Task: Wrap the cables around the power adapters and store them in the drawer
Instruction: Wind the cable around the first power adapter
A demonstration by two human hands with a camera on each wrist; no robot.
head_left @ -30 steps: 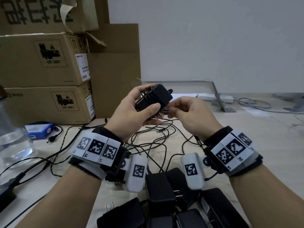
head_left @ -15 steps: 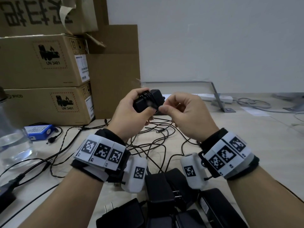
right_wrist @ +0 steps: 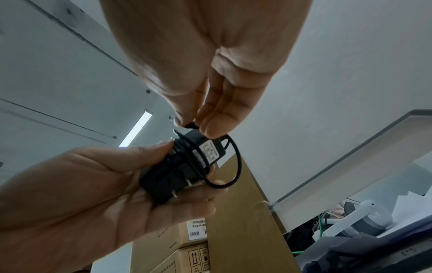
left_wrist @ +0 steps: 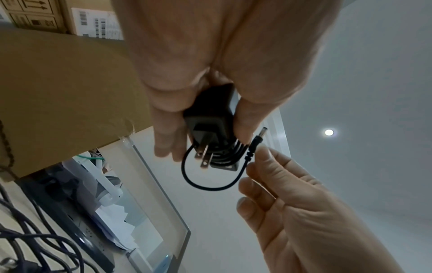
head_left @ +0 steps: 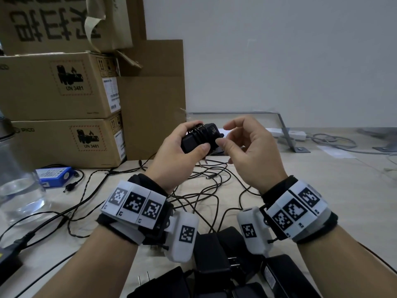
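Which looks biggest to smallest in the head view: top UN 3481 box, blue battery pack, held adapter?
1. Top UN 3481 box, by far the largest.
2-3. Blue battery pack and held adapter look alike in size; the left hand covers part of the adapter, so no ranking between them.

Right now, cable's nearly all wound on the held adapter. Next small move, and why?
Probably tuck the barrel plug under the coils: the left hand grips the adapter, the right hand pinches the cable end, and only one short loop hangs free.
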